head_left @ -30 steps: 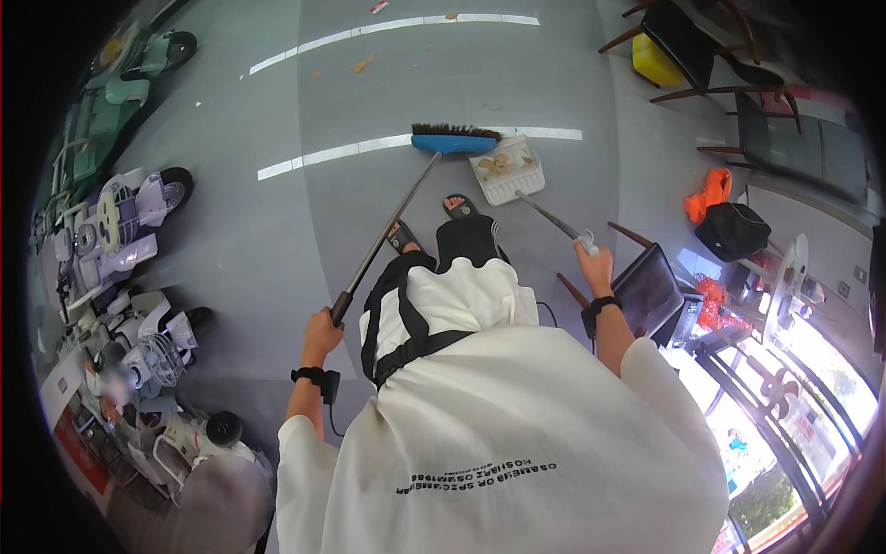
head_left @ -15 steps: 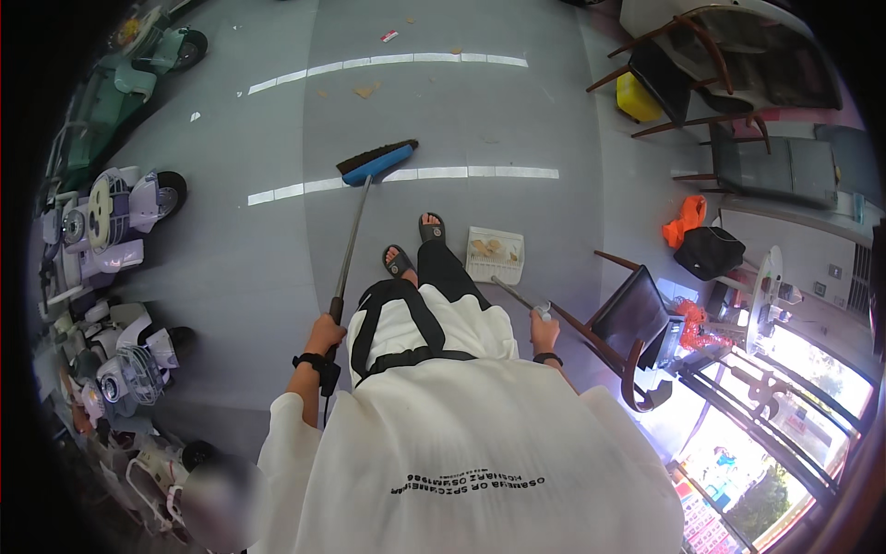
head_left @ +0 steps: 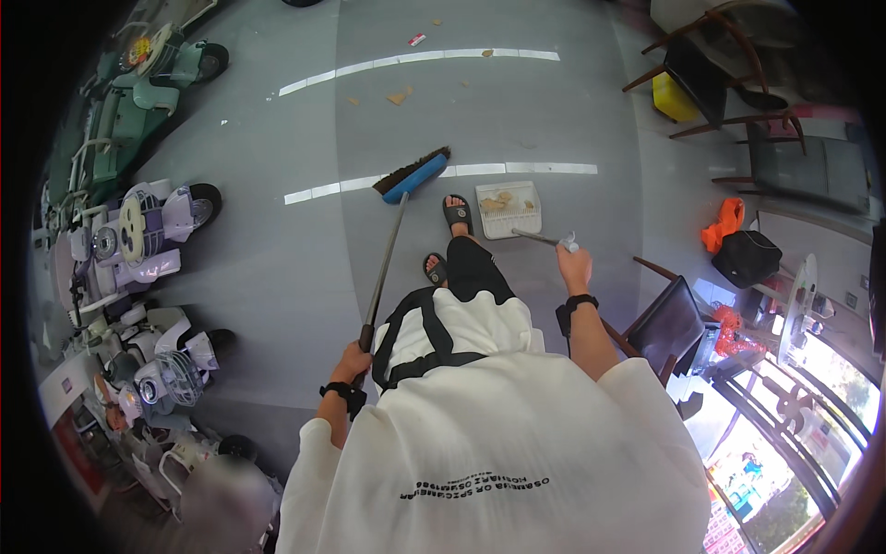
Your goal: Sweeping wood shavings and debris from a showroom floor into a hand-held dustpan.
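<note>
- Grey floor (head_left: 258,277), crossed by white strips, lies under everything; a careless step onto loose litter could make a foot slip.
- Dark chair (head_left: 666,319) to the right, near the right forearm: a wide swing of that elbow could knock it.
- Broom (head_left: 389,258), slanting ahead of the left side, with a long metal handle, a blue head and dark bristles. The head sits across a white strip, well apart from the dustpan; a hard flick could scatter crumbs sideways past it.
- Dustpan (head_left: 509,222), white, ribbed toward its handle, just beside the right foot. Whether it rests flat or hangs slightly raised cannot be told; tipping its front edge down could spill the load.
- Left hand (head_left: 354,359), fingers wrapped round the broom's handle; right hand (head_left: 576,266), its grip closed on the end of the dustpan's handle. A loose right wrist could let the pan twist.
- Tan scraps (head_left: 498,201), thin and irregular, lying loosely in the pan; similar pieces (head_left: 397,98) dot the floor farther ahead.
</note>
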Motion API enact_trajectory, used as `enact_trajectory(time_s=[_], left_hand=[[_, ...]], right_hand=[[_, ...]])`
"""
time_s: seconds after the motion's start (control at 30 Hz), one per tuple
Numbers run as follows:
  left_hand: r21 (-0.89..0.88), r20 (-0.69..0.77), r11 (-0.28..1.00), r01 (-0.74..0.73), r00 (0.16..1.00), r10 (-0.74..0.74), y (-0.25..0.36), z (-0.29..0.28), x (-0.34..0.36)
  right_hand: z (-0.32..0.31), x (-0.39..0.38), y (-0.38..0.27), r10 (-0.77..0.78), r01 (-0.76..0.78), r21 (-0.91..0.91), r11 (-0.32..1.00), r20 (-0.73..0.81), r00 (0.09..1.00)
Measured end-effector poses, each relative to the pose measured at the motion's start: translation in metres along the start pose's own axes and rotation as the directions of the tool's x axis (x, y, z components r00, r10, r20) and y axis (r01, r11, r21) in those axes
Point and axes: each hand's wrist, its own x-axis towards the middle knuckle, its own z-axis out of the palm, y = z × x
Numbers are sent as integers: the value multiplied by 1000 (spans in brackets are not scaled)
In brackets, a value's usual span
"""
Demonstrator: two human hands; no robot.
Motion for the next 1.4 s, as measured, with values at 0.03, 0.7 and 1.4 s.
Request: enact_trajectory(time_s=[0.03,0.7,1.4], left_hand=[[4,-3,1000,5,1000,-5,5,-1,-2],[-3,-343,999,-46,939,42,244,-78,83],[356,166,931,-82,986,23,353,-68,119]], right_hand=[[2,10,-19,-35,35,-17,999,-13,999],[24,117,-254,-201,220,-103,970,168,965],[22,109,-260,-132,152,-74,986,223,966]])
